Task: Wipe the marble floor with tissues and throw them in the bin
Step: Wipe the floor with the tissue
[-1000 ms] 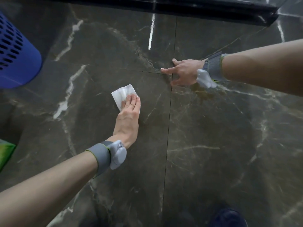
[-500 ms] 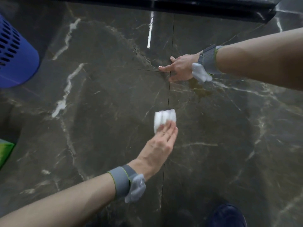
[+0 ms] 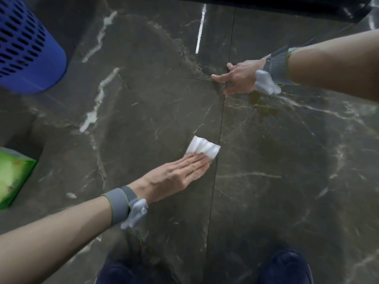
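Observation:
A white crumpled tissue (image 3: 203,148) lies on the dark marble floor (image 3: 276,181), right beside a tile joint. My left hand (image 3: 174,177) lies flat with its fingers together, and the fingertips press the tissue's near edge onto the floor. My right hand (image 3: 238,78) rests farther away where the tile joints cross, fingers spread, holding nothing. A blue perforated bin (image 3: 26,48) stands at the far left. Both wrists wear grey bands.
A yellowish smear (image 3: 264,105) marks the floor just below my right wrist. A green tissue pack (image 3: 12,179) sits at the left edge. A black ledge (image 3: 287,7) runs along the top. My dark blue knees (image 3: 285,267) show at the bottom.
My left hand has swept the tissue from the left-centre of the floor rightward and nearer to me, up to the tile joint. My right hand has stayed planted.

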The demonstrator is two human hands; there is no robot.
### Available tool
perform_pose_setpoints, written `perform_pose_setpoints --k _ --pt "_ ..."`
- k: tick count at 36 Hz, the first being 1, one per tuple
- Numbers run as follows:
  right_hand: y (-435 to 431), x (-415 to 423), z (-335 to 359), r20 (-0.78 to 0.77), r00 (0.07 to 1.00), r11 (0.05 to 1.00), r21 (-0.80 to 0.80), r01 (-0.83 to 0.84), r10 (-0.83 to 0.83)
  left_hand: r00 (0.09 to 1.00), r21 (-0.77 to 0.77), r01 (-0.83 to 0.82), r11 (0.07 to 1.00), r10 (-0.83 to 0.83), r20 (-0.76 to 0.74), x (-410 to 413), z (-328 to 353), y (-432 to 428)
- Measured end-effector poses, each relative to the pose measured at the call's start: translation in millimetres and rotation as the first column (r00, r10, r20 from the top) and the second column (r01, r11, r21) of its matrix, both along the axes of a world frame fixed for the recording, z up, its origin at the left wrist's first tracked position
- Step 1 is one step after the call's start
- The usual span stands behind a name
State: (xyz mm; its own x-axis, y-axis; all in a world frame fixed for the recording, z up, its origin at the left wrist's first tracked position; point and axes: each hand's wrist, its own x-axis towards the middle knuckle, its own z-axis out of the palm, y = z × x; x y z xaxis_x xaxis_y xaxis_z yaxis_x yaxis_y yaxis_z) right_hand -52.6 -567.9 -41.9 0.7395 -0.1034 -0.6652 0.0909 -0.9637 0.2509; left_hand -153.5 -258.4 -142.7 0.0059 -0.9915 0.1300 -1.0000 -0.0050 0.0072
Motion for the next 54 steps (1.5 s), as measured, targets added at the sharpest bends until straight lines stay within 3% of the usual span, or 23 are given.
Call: perform_pose_setpoints --k 4,7,10,13,16,20,22,25,29,37,39,41,47,51,52,54 --pt "2 -1 0 -0.002 1.000 1.000 0.000 -0.013 0.013 0.984 0.038 -0.173 0.984 0.174 -0.029 31 10 25" --pt "1 -1 0 0.001 1.000 1.000 0.005 0.004 -0.004 0.924 0.061 -0.372 0.926 0.376 -0.071 53 13 45" --pt "1 -1 1 0.002 1.000 1.000 0.008 0.014 -0.014 0.799 0.149 -0.566 0.811 0.584 -0.142 75 16 65" --pt "2 0 1 0.000 1.000 1.000 -0.001 0.012 -0.012 0.691 0.219 -0.659 0.719 0.695 -0.199 88 13 75" --pt "3 0 2 0.003 1.000 1.000 -0.006 0.007 -0.007 0.599 0.202 -0.732 0.651 0.756 -0.265 81 5 66" --pt "4 -1 3 -0.004 1.000 1.000 -0.009 0.006 -0.006 0.386 0.142 -0.878 0.456 0.853 -0.351 55 -6 34" --pt "5 0 5 -0.002 1.000 1.000 -0.017 -0.004 0.004 0.349 0.135 -0.898 0.420 0.863 -0.365 46 -5 20" --pt "4 1 4 -0.010 1.000 1.000 -0.018 0.000 0.000 0.383 0.155 -0.872 0.465 0.844 -0.376 36 -3 7" --pt "3 2 3 -0.005 1.000 1.000 -0.006 0.015 -0.015 0.507 0.165 -0.775 0.610 0.756 -0.414 11 2 -12" --pt "1 3 -2 0.002 0.999 1.000 -0.001 0.032 -0.032 0.654 0.239 -0.425 0.873 0.479 -0.586 -84 12 -72" --pt "1 3 -2 0.000 0.999 0.999 -0.002 0.035 -0.035 0.644 0.247 -0.341 0.907 0.417 -0.642 -106 14 -79" --pt "1 3 -1 -0.006 1.000 1.000 -0.005 0.028 -0.028 0.544 0.236 -0.330 0.914 0.389 -0.743 -122 19 -85" --pt "-2 1 0 -0.002 1.000 1.000 0.004 0.023 -0.023 0.049 0.337 -0.541 0.771 0.429 -0.902 -81 52 -101" --pt "-3 4 -4 0.013 0.999 0.999 0.024 0.029 -0.029 -0.413 0.541 -0.493 0.681 0.364 -0.835 -6 61 -96" --pt "-3 5 -4 0.016 0.999 0.999 0.028 0.027 -0.028 -0.440 0.579 -0.507 0.639 0.386 -0.811 15 62 -91" --pt "-3 4 -6 0.018 0.999 0.999 0.030 0.030 -0.031 -0.333 0.615 -0.590 0.523 0.536 -0.776 50 59 -79"
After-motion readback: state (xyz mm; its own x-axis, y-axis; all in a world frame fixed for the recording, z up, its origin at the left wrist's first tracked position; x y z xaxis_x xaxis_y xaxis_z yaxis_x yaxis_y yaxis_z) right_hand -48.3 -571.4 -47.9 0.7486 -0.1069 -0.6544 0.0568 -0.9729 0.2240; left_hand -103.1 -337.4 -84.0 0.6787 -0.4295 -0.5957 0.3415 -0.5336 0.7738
